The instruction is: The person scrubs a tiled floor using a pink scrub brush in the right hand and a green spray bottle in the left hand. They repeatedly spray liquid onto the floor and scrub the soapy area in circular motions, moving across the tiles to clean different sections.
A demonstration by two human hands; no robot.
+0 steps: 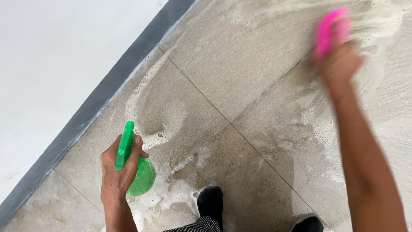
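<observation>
The pink scrub brush (331,30) lay pressed against the wet floor tiles (240,68), far from the green spray bottle (135,169) and up toward the top right of the view. The right hand (339,64) was clamped over its back — blurred, so the brush's bristles and exact outline could not be made out. Its long axis seemed to run steeply, tilted a little to the right, pointing away from the person.

Nearer the person than the brush, the left hand (118,172) was closed around the spray bottle's neck, one finger on the trigger. The bottle stood roughly upright in the grip, its nozzle aimed away from the body toward the grey skirting strip (107,90) and the white wall (56,64) beyond.

Suds (171,176) spread in patches between bottle and brush, thickest just beside the bottle. Two dark shoes (210,202) stood below it on the tiles.

Scrubbing well here probably called for firm, even pressure, overlapping strokes, and working along the grout lines (206,101) — where dirt would likely collect.
</observation>
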